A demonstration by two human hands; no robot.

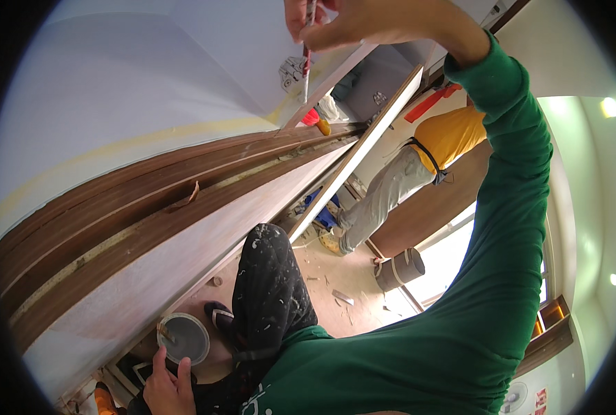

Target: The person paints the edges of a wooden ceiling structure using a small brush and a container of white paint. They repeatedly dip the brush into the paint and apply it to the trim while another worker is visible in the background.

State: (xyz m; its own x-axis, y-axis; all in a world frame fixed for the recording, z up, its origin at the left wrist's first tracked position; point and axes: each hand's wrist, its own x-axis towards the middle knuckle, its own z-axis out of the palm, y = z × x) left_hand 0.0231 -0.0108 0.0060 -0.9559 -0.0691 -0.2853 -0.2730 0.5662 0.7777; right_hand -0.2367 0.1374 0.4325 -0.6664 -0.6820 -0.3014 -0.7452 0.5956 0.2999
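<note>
My right hand [356,24] is raised at the top, fingers closed around a slim red-and-white stick [306,62], perhaps a thin brush or pen; its exact kind is unclear. The stick's pale lower end is close to the edge of a white panel [218,55], beside a small black line drawing [293,72]. Down at the lower left, my left hand [170,391] has its index finger and thumb stretched apart and holds nothing. Just beyond its fingertips stands a round bucket [204,339] with greyish contents, a brush [164,333] leaning at its rim.
Brown wooden ledges [149,200] run along the white wall. A long board [360,149] slants across the middle. Beyond it stands another person [405,173] in a yellow top and grey trousers. A dark cylindrical container [400,268] and scraps [342,297] are on the floor.
</note>
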